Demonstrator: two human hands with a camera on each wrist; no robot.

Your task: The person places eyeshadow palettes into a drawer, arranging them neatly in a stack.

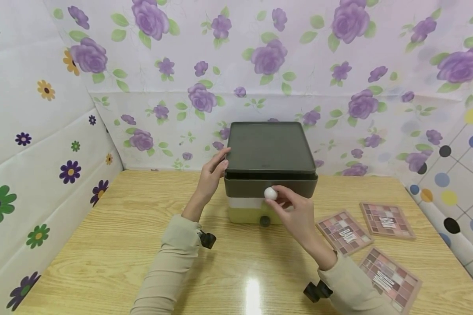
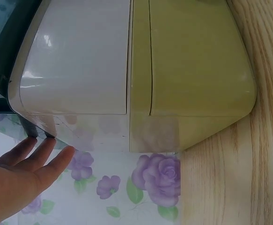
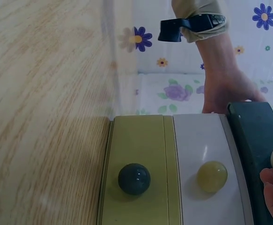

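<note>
A small drawer box stands against the back wall, with a dark green top (image 1: 270,146). Its dark green top drawer (image 1: 240,187) has a round white knob (image 1: 270,193), which my right hand (image 1: 299,212) pinches between thumb and fingers. Below it are a white drawer (image 3: 197,140) with a yellow knob (image 3: 212,176) and a yellow-green drawer (image 3: 138,140) with a dark knob (image 3: 134,179). A dark gap shows between the top and the green drawer's front. My left hand (image 1: 210,177) touches the box's left side near the top, fingers extended.
Several-shade makeup palettes lie right of the box: one palette (image 1: 345,232) close to it, another palette (image 1: 387,220) farther right, and a third palette (image 1: 392,280) partly behind my right sleeve. A flowered cloth (image 1: 205,52) hangs behind the wooden table (image 1: 114,245).
</note>
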